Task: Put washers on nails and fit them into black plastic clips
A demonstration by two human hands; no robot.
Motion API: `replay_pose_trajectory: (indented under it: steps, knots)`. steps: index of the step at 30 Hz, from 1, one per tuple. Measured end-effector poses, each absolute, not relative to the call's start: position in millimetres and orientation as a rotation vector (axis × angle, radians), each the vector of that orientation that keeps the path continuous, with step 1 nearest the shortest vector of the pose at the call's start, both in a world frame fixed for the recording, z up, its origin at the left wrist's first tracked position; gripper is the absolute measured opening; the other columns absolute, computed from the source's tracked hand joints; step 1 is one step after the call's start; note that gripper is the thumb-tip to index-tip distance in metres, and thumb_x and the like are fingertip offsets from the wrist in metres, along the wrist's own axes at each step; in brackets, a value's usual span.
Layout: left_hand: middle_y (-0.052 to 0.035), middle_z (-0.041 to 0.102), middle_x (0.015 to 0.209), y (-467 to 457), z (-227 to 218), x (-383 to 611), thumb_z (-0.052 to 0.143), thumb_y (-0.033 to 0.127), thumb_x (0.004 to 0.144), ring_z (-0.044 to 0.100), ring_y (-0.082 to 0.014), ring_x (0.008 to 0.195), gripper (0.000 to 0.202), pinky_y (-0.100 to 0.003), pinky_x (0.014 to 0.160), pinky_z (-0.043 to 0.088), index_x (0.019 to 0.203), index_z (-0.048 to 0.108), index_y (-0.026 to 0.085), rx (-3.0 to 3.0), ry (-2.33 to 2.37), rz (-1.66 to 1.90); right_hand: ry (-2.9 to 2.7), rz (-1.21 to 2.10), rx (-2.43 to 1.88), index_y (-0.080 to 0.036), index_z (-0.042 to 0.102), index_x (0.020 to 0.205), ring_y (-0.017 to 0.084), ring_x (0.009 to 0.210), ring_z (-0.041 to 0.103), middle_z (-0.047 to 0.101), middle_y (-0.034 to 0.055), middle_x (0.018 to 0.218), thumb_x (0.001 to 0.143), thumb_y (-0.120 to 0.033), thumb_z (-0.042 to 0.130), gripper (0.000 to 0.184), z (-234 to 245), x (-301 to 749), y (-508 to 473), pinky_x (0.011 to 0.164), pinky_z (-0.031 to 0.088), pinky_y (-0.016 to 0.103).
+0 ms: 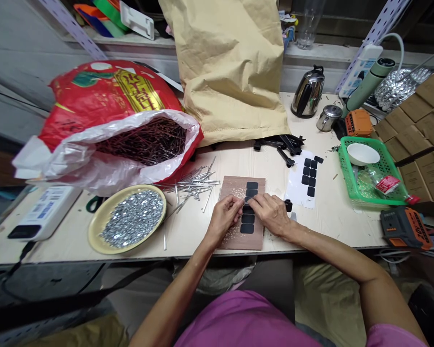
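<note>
A brown board lies near the table's front edge, with a column of black rounded-square pads on it and pale crumbs scattered to their left. Over the board's left half, my left hand is closed in a pinch beside the pads. My right hand comes in from the right, its fingers bent together over the pads, close to the left fingertips. Something small and thin seems to lie between both sets of fingertips, too small to name. A strip of white paper with more black pads is right of the board.
Loose metal rods and a yellow bowl of small metal pieces lie left. Behind them slumps a red sack of thin rods. Black plastic parts, a kettle and a green basket stand back and right.
</note>
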State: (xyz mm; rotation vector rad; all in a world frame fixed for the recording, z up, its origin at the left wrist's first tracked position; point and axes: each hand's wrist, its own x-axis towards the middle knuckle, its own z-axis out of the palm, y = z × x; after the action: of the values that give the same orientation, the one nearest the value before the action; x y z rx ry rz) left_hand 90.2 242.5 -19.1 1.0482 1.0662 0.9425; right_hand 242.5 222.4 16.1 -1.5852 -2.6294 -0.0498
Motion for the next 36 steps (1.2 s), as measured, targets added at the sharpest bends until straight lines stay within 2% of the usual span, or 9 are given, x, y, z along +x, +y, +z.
replay_pose_trajectory:
  steps: [7,14,19,22,26,29,33,36]
  knots:
    - [0.0031,0.047,0.051,241,-16,88,0.058,0.039,0.082,0.041,-0.0093,0.049,0.034,-0.020,0.050,0.033,0.056,0.051,0.019,1.236,1.114,1.059,-2.448,0.421,-1.722,-0.020,0.062,0.094,0.011,0.072,0.056,0.063,0.0023,0.090,0.099,-0.031,0.039,0.026,24,242,229,0.056,0.033,0.022]
    - [0.0061,0.044,0.047,239,-18,88,0.057,0.055,0.079,0.031,-0.0054,0.038,0.040,-0.018,0.039,0.025,0.065,0.051,0.019,1.042,0.988,1.002,-2.302,0.558,-1.718,-0.021,0.064,0.092,0.013,0.080,0.061,0.066,0.0019,0.090,0.096,-0.029,0.047,0.019,22,243,229,0.063,0.039,0.022]
    - [0.0055,0.050,0.051,237,-18,95,0.064,0.057,0.071,0.033,-0.0043,0.036,0.041,-0.017,0.036,0.023,0.069,0.052,0.018,0.942,1.001,1.026,-2.243,0.496,-1.766,-0.022,0.064,0.098,0.014,0.081,0.063,0.068,0.0021,0.094,0.095,-0.027,0.048,0.017,22,243,228,0.063,0.040,0.023]
    - [0.0059,0.050,0.051,237,-20,88,0.059,0.056,0.073,0.030,-0.0056,0.035,0.038,-0.019,0.035,0.020,0.071,0.053,0.019,0.891,1.066,1.030,-2.296,0.408,-1.718,-0.022,0.065,0.098,0.015,0.081,0.064,0.069,0.0023,0.094,0.095,-0.027,0.047,0.018,22,247,226,0.063,0.041,0.023]
    - [0.0032,0.052,0.050,236,-33,58,0.060,0.036,0.076,0.044,-0.0098,0.046,0.023,-0.020,0.048,0.032,0.061,0.053,0.019,1.142,1.413,1.139,-2.308,0.339,-1.601,-0.023,0.066,0.095,0.017,0.081,0.066,0.070,0.0030,0.092,0.095,-0.027,0.045,0.021,20,254,224,0.065,0.045,0.025]
    - [0.0007,0.058,0.057,233,-49,35,0.061,0.023,0.075,0.051,-0.0126,0.054,0.016,-0.023,0.056,0.034,0.060,0.056,0.019,1.296,1.704,1.118,-2.305,0.310,-1.508,-0.023,0.066,0.095,0.018,0.081,0.068,0.071,0.0031,0.092,0.096,-0.028,0.042,0.024,15,253,228,0.065,0.048,0.026]
    - [-0.0019,0.062,0.066,227,-62,24,0.062,0.019,0.077,0.055,-0.0149,0.060,0.013,-0.025,0.059,0.036,0.065,0.062,0.018,1.443,1.849,0.993,-2.342,0.271,-1.395,-0.022,0.066,0.096,0.017,0.079,0.069,0.073,0.0025,0.093,0.096,-0.028,0.039,0.027,11,241,233,0.061,0.049,0.025]
    - [-0.0042,0.062,0.075,223,-58,10,0.058,0.022,0.083,0.057,-0.0161,0.067,0.013,-0.026,0.061,0.039,0.076,0.068,0.018,1.622,1.902,0.999,-2.364,0.214,-1.364,-0.022,0.066,0.095,0.015,0.075,0.070,0.073,0.0011,0.090,0.097,-0.029,0.038,0.029,12,232,235,0.057,0.049,0.023]
